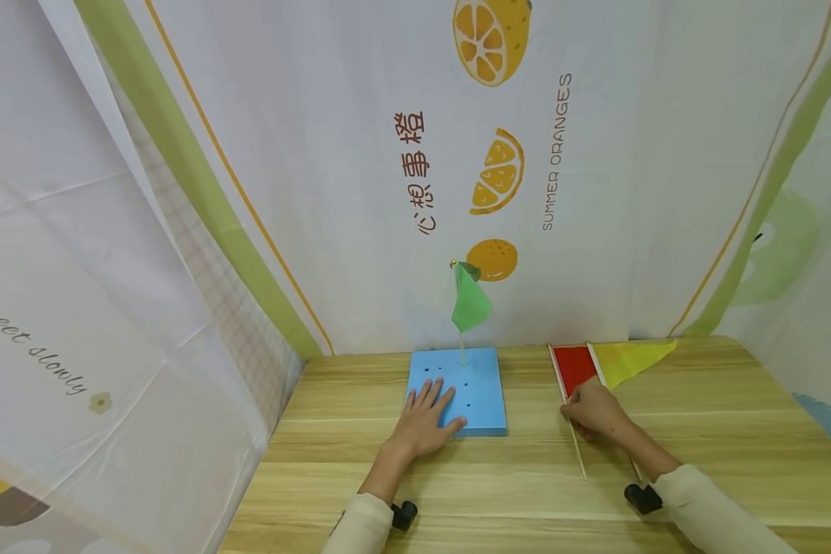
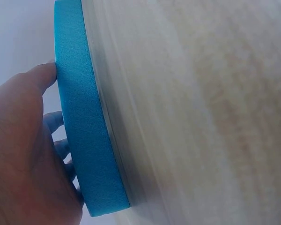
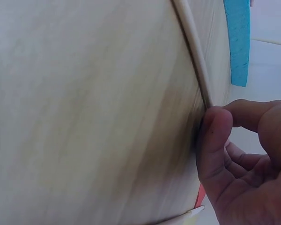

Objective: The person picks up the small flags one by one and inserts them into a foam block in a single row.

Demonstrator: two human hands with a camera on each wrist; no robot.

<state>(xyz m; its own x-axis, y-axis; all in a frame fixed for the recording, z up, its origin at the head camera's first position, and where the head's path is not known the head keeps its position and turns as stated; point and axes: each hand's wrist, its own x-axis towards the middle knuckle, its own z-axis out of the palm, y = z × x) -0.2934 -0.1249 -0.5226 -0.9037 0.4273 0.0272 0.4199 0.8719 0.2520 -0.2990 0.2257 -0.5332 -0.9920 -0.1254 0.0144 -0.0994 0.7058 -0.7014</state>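
My left hand (image 1: pixel 421 425) lies with spread fingers on the left part of a blue foam block (image 1: pixel 486 414), which has several small holes in its top. A green flag (image 1: pixel 469 304) stands upright in the block near its back edge. To the right, my right hand (image 1: pixel 597 412) pinches the thin wooden stick (image 3: pixel 195 51) of a red flag (image 1: pixel 573 369) between thumb and index finger. That stick lies low along the tabletop. A yellow triangular flag (image 1: pixel 626 362) lies beside the red one, its stick passing partly hidden under the right hand. The left wrist view shows the thumb (image 2: pixel 44 75) at the block's edge.
All of this is on a wood-grain table (image 1: pixel 526 477). Behind it hangs a white curtain (image 1: pixel 346 231) printed with oranges, and more cloth hangs at both sides. A black wrist device (image 1: pixel 642 498) sits at the right cuff, another (image 1: pixel 405 515) at the left.
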